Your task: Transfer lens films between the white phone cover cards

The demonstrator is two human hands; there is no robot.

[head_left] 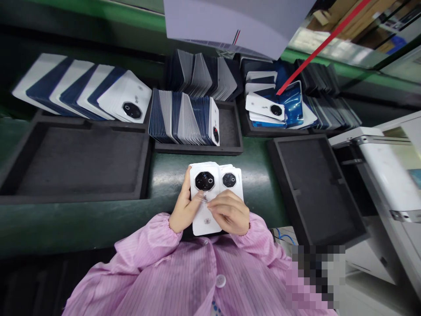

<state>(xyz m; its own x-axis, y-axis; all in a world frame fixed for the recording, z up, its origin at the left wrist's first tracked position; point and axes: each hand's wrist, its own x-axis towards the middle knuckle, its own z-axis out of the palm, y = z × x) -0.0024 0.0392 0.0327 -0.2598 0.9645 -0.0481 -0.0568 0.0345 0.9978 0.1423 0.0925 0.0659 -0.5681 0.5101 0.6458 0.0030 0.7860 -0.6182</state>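
Observation:
I hold a small stack of white phone back covers (206, 193) with black octagonal camera rings, close to my chest above the green bench. My left hand (184, 210) grips the stack from its left edge, thumb on the top cover. My right hand (230, 214) rests on the lower right of the stack, fingertips pinching at a thin clear film on the top cover (204, 201). A second cover (232, 181) sticks out fanned to the right behind the top one. Both arms wear pink striped sleeves.
An empty black foam tray (79, 193) lies at the left, another (296, 193) at the right. Behind stand trays of upright white and blue covers (184, 116), fanned covers (82, 90) at far left, more (272, 107) at back right. A white machine (388, 175) sits right.

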